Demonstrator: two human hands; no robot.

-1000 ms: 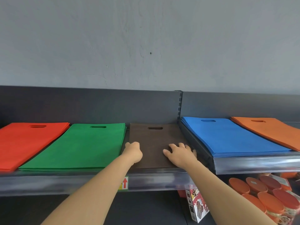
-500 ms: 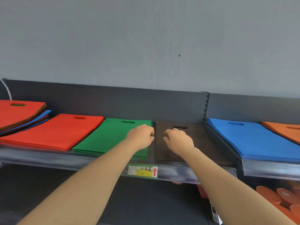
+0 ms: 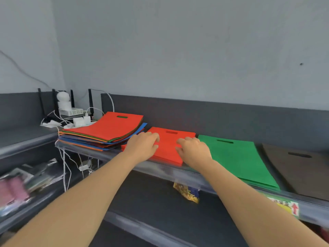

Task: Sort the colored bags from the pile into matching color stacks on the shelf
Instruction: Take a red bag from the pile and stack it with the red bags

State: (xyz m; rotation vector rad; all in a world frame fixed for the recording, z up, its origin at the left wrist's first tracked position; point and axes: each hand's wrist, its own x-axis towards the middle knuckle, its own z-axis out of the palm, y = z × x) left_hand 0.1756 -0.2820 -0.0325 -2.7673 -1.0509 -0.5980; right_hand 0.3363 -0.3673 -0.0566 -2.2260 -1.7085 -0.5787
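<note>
A mixed pile of coloured bags (image 3: 105, 132), red on top with blue, green and orange edges below, lies at the shelf's left end. Right of it sits a red stack (image 3: 169, 147), then a green stack (image 3: 236, 157), then a brown stack (image 3: 302, 168). My left hand (image 3: 144, 147) hovers over the red stack's left part with loosely curled fingers and holds nothing. Over the right edge of the red stack my right hand (image 3: 194, 150) is also empty, its fingers loosely bent. Whether either hand touches the bags I cannot tell.
A white router, chargers and cables (image 3: 71, 114) sit behind the pile in the corner. The shelf's clear front rail (image 3: 195, 177) carries a price label (image 3: 284, 205). A snack packet (image 3: 187, 191) lies on the lower shelf, and blurred goods fill the lower left.
My view and both hands have swung left, from the brown stack past the green one to the red stack. The mixed pile and the corner have come into view.
</note>
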